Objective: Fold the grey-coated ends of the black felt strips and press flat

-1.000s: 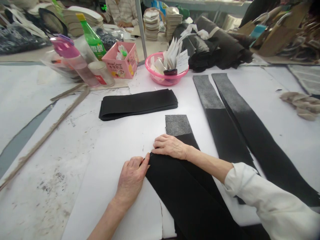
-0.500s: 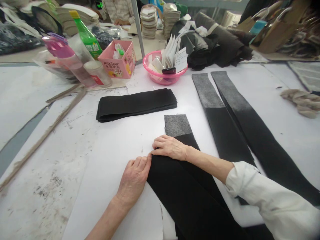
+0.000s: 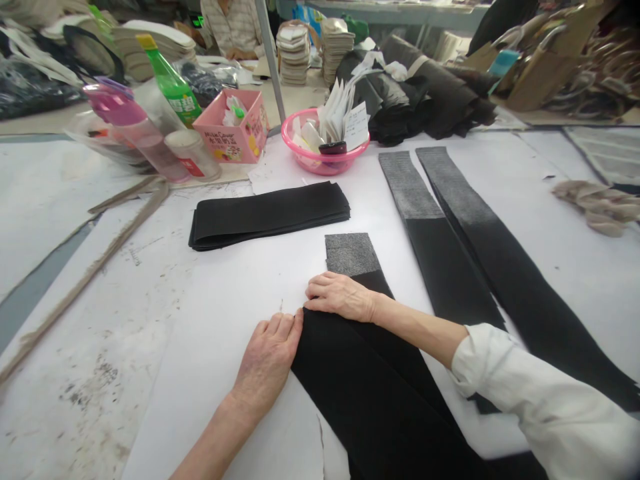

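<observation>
A wide black fabric strip runs from the table's middle toward me, lying over another black strip with a grey speckled end. My left hand is closed, its thumb and fingertips pinching the upper left corner of the wide strip. Just beside it, my right hand bends its fingers over the same top edge and grips it; the two hands' fingertips nearly touch. The fabric under my right palm is hidden.
A folded black stack lies beyond my hands. Two grey-ended black strips stretch along the right. Farther back stand a pink basin, a pink box and a green bottle. A person sits across the table.
The camera view has shifted slightly, so the table items appear a little lower and to the left. Both hands keep their hold on the strip's corner, almost unmoved.
</observation>
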Motion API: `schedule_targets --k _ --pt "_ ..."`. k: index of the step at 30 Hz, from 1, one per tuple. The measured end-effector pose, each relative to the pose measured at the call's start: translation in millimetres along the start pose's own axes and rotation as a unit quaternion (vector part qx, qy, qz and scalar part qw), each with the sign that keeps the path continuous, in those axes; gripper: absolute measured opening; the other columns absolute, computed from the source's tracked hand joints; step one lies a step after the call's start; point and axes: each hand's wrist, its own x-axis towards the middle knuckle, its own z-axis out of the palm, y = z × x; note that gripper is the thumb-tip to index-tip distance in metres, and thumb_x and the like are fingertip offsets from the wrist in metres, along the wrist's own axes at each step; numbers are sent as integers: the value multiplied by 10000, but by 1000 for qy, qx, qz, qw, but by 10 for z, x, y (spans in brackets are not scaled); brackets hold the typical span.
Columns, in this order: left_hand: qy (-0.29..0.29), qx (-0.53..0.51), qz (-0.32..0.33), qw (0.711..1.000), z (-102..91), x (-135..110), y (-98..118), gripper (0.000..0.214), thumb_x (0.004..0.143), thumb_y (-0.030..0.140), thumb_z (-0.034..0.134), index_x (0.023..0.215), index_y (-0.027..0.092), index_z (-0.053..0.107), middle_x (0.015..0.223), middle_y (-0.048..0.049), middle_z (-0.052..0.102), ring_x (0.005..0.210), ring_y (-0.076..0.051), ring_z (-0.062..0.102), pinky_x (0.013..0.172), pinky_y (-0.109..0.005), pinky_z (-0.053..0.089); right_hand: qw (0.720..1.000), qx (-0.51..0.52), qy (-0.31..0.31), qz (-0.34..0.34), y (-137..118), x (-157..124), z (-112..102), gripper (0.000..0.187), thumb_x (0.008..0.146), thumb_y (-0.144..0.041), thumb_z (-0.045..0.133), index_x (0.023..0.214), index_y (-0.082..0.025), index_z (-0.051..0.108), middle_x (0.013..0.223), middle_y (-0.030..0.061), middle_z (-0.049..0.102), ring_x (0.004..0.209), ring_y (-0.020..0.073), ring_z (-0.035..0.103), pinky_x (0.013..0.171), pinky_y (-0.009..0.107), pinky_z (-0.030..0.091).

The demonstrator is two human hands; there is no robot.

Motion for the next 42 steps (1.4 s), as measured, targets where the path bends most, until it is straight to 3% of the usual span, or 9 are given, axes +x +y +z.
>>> schedule_targets --k 7,20,29,42 --pt "1 -17 -7 1000 44 49 41 438 893 69 426 1331 82 436 1036 -106 566 961 -243 504 796 -378 430 1000 15 10 15 53 -51 -25 206 979 -250 450 1067 -208 631 1026 50 608 1026 183 465 830 321 374" --pt "-11 -61 -15 998 83 69 -29 506 894 79 446 1391 161 387 1036 -84 563 943 -221 504 774 -354 422 999 15 8 41 98 -152 -53 198 974 -223 461 1051 -204 642 995 49 618 950 170 485 780 310 364" --pt "-33 -131 -22 991 -48 132 -99 383 936 192 434 1318 192 462 1005 -66 549 932 -198 493 798 -337 435 998 28 21 49 74 -164 -7 223 982 -250 442 1060 -210 646 987 46 607 924 176 493 784 314 355" --pt "-30 -118 -21 992 -15 172 -83 501 888 118 421 1379 213 399 948 -45 518 889 -202 481 779 -347 438 997 30 33 65 69 -170 -3 204 974 -242 464 1061 -219 648 998 43 607 945 164 492 812 307 360"
